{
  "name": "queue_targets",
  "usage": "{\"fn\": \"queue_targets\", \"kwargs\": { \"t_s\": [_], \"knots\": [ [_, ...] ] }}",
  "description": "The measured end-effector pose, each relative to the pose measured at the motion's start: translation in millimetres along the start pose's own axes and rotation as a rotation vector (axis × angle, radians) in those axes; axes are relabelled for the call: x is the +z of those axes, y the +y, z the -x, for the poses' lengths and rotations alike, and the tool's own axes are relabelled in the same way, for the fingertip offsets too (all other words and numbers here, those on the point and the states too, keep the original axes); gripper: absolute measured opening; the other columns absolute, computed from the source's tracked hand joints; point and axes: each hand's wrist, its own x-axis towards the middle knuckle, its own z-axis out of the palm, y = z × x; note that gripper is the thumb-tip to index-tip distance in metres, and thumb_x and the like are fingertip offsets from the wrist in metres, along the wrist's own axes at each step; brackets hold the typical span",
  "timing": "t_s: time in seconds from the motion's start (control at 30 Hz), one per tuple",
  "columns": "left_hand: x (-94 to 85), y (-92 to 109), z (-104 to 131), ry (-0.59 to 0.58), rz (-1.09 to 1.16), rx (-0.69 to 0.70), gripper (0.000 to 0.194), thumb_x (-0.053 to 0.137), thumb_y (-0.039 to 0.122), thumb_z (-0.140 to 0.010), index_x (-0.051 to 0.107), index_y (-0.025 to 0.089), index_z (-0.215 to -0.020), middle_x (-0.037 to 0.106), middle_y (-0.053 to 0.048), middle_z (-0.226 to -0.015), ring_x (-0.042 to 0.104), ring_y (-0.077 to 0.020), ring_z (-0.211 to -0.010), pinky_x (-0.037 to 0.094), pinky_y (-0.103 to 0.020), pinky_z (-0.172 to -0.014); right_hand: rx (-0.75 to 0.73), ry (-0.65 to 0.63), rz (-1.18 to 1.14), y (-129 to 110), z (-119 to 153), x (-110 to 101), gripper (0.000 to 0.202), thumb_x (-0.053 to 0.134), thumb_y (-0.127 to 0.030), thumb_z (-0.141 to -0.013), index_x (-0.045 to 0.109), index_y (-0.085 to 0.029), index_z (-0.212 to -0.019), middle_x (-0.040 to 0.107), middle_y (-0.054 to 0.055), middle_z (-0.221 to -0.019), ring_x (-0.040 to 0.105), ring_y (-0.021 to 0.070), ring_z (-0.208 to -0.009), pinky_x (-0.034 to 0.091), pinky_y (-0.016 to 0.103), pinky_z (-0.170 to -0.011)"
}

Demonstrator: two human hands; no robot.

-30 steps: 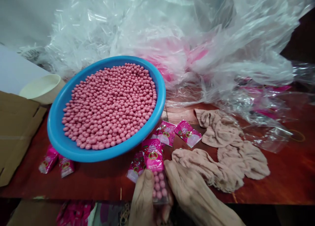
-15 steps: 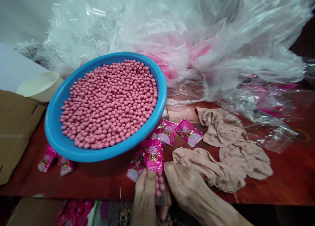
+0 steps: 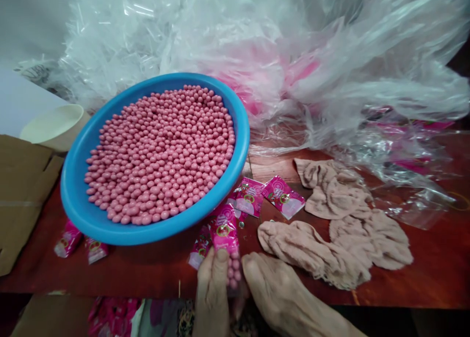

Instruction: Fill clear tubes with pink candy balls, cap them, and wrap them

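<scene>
My left hand, at the table's front edge, grips a small clear bag of pink balls with a pink printed packet at its top. The thumb lies on the bag's left side. My right hand is closed just right of the bag, its fingers curled inward; whether it pinches the bag's edge is hidden. Behind and left of both hands stands a blue basin filled with pink balls. More pink packets lie between the basin and a crumpled beige cloth.
Clear plastic bags are heaped across the back. A cream bowl and cardboard are at the left. Two pink packets lie before the basin. Pink packets also show below the table edge.
Both hands and the bag have shifted slightly left in view. The pink packet at the bag's top has tilted and moved a little left. The basin appears slightly further left too.
</scene>
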Motion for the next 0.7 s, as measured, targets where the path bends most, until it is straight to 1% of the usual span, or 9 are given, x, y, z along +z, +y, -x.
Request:
{"fn": "queue_targets", "kwargs": {
  "t_s": [0.07, 0.13, 0.2, 0.27, 0.37, 0.43, 0.57, 0.63, 0.7],
  "knots": [
    [0.2, 0.3, -0.3, 0.022, 0.038, -0.046, 0.051, 0.080, 0.058, -0.046, 0.062, 0.014, -0.063, 0.060, 0.001, -0.054, 0.054, -0.0081, -0.045, 0.044, -0.015, -0.042, 0.020, 0.040, -0.134, 0.1, -0.9, 1.2, 0.040, 0.013, -0.014, -0.097, 0.049, -0.018, -0.081, 0.058, 0.002, -0.062, 0.055, 0.0122, -0.052, 0.045, 0.022, -0.050],
    [1.6, -0.1, 2.6, 0.018, 0.037, -0.053, 0.053, 0.078, 0.062, -0.047, 0.062, 0.014, -0.063, 0.058, 0.002, -0.053, 0.053, -0.0074, -0.046, 0.044, -0.015, -0.042, 0.125, 0.120, -0.281, 1.3, -2.7, -0.3, 0.042, 0.014, -0.024, -0.100, 0.049, -0.018, -0.079, 0.057, 0.000, -0.059, 0.056, 0.0106, -0.050, 0.045, 0.019, -0.048],
    [3.7, -0.9, 7.1, -0.010, -0.014, 0.012, 0.055, 0.073, 0.067, -0.051, 0.062, 0.014, -0.062, 0.058, 0.002, -0.052, 0.053, -0.0071, -0.047, 0.043, -0.013, -0.043, 0.260, 0.224, -0.353, 3.0, -5.1, -3.8, 0.037, 0.024, -0.033, -0.100, 0.053, -0.016, -0.085, 0.062, 0.001, -0.063, 0.061, 0.0104, -0.056, 0.048, 0.018, -0.053],
    [5.6, -1.6, 11.0, -0.052, -0.078, 0.086, 0.057, 0.069, 0.069, -0.054, 0.063, 0.014, -0.062, 0.059, 0.000, -0.054, 0.052, -0.0071, -0.049, 0.041, -0.013, -0.043, 0.378, 0.298, -0.414, 4.0, -8.1, -7.7, 0.029, 0.036, -0.033, -0.097, 0.058, -0.014, -0.096, 0.068, 0.005, -0.077, 0.066, 0.0130, -0.071, 0.051, 0.019, -0.065],
    [6.1, -1.5, 13.1, -0.182, -0.122, 0.095, 0.056, 0.067, 0.069, -0.058, 0.065, 0.014, -0.071, 0.053, 0.003, -0.052, 0.043, -0.0047, -0.042, 0.033, -0.013, -0.037, 0.573, 0.302, -0.675, 2.9, -14.4, -12.3, 0.016, 0.053, -0.027, -0.089, 0.064, -0.015, -0.088, 0.069, 0.006, -0.084, 0.066, 0.0149, -0.082, 0.052, 0.020, -0.075],
    [4.8, -0.3, 12.4, -0.283, -0.112, 0.076, 0.056, 0.068, 0.066, -0.061, 0.065, 0.014, -0.082, 0.049, 0.005, -0.052, 0.038, -0.0032, -0.040, 0.031, -0.013, -0.038, 0.709, 0.300, -0.887, 1.0, -18.9, -14.7, 0.013, 0.060, -0.027, -0.084, 0.066, -0.017, -0.078, 0.067, 0.004, -0.081, 0.065, 0.0147, -0.079, 0.052, 0.020, -0.073],
    [1.1, 2.6, 10.2, -0.489, -0.127, 0.013, 0.059, 0.073, 0.059, -0.061, 0.064, 0.014, -0.097, 0.053, 0.003, -0.056, 0.042, -0.0041, -0.041, 0.032, -0.015, -0.040, 0.916, 0.327, -1.154, -2.5, -24.5, -18.6, 0.016, 0.063, -0.031, -0.080, 0.069, -0.020, -0.070, 0.066, 0.002, -0.077, 0.063, 0.0145, -0.075, 0.052, 0.020, -0.068],
    [-1.2, 2.1, 9.7, -0.521, -0.171, 0.019, 0.052, 0.069, 0.058, -0.067, 0.064, 0.013, -0.093, 0.053, 0.003, -0.055, 0.041, -0.0041, -0.040, 0.030, -0.015, -0.039, 0.981, 0.353, -1.219, -4.2, -25.3, -19.3, 0.015, 0.066, -0.032, -0.078, 0.071, -0.020, -0.072, 0.067, 0.003, -0.078, 0.063, 0.0155, -0.075, 0.052, 0.022, -0.068],
    [-4.4, -0.7, 9.4, -0.466, -0.197, 0.078, 0.044, 0.066, 0.055, -0.072, 0.065, 0.014, -0.089, 0.052, 0.002, -0.056, 0.041, -0.0054, -0.043, 0.032, -0.017, -0.042, 0.996, 0.358, -1.242, -6.5, -24.5, -18.5, 0.016, 0.066, -0.035, -0.076, 0.072, -0.020, -0.074, 0.069, 0.004, -0.078, 0.063, 0.0169, -0.074, 0.053, 0.024, -0.068]
  ]
}}
